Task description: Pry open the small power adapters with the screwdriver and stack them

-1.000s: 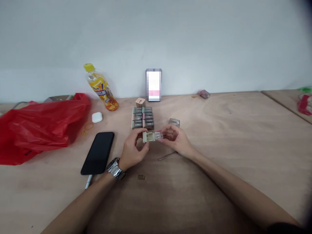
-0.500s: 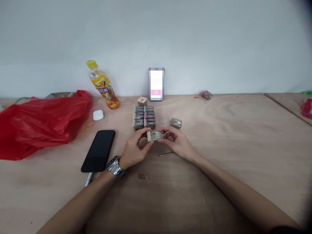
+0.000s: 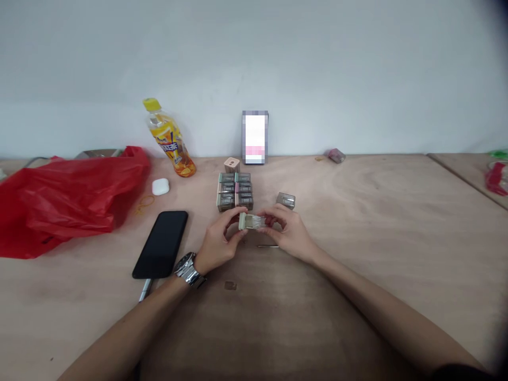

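Between both hands, above the table, is a small part with a pale green end [image 3: 242,221] and a clear section [image 3: 257,221]. My left hand [image 3: 221,237], with a metal watch at the wrist, pinches the pale green end. The clear section's right end is between the fingers of my right hand [image 3: 290,233]. Just beyond my hands stand small smoky boxes [image 3: 235,191] in two columns, with green and pink edges. A single smoky box [image 3: 286,200] lies behind my right hand. Below the hands is a thin metal rod [image 3: 268,246], partly under the right fingers.
A dark phone [image 3: 161,244], white case [image 3: 161,186] and red bag [image 3: 75,198] lie left. A bottle [image 3: 170,138] and lit phone [image 3: 255,137] stand near the wall, with a pinkish block [image 3: 232,164] between. A reddish item [image 3: 336,155] lies back right.
The held part has tilted slightly, showing more of the inside of its pale end. Both hands keep their grip and have barely moved.
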### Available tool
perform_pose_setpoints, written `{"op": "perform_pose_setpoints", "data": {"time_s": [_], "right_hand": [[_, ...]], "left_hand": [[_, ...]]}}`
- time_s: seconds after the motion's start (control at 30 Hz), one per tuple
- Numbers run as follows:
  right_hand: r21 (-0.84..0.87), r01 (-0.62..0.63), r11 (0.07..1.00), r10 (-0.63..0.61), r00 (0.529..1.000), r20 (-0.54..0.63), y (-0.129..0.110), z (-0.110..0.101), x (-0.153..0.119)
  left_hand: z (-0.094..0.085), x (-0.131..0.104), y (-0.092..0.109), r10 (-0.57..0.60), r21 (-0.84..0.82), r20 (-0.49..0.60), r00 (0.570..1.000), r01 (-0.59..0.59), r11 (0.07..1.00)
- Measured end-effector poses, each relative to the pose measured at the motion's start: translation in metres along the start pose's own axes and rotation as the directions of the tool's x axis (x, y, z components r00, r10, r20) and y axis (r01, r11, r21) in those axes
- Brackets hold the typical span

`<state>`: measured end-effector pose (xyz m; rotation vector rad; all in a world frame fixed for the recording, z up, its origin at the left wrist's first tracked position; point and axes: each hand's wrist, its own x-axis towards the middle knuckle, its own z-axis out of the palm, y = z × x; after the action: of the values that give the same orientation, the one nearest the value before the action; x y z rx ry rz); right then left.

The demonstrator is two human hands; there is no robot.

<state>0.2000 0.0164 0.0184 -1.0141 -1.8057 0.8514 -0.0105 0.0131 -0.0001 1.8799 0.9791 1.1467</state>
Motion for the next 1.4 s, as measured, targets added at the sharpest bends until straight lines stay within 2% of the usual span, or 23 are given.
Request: {"op": "perform_pose_setpoints", "data": {"time_s": [0.23,0.43,0.73,1.17,1.4], "right_hand": [[0.02,-0.066,0.998,0.066,0.998,-0.002,0.001,0.002,-0.001],[0.014,-0.076,0.997,0.075,0.997,0.023,-0.001,0.001,0.0],[-0.073,-0.023,0.997,0.027,0.998,0.06,-0.001,-0.003,-0.001],[-0.105,-0.004,0.994,0.011,0.998,0.068,0.0,-0.005,-0.002],[-0.122,0.053,0.991,-0.044,0.996,0.077,0.003,-0.005,-0.004]], "left_hand": [[0.0,0.002,0.0,-0.002,0.04,-0.004,1.0,0.002,0.999],[0.001,0.003,-0.002,0.017,0.067,-0.007,1.0,-0.016,0.998],[0.001,0.003,0.005,0.048,0.18,-0.007,0.999,-0.046,0.983],[0.002,0.003,0.005,0.018,0.125,0.02,1.0,-0.02,0.992],[0.004,0.002,0.009,0.046,0.132,0.049,0.998,-0.052,0.99]]}}
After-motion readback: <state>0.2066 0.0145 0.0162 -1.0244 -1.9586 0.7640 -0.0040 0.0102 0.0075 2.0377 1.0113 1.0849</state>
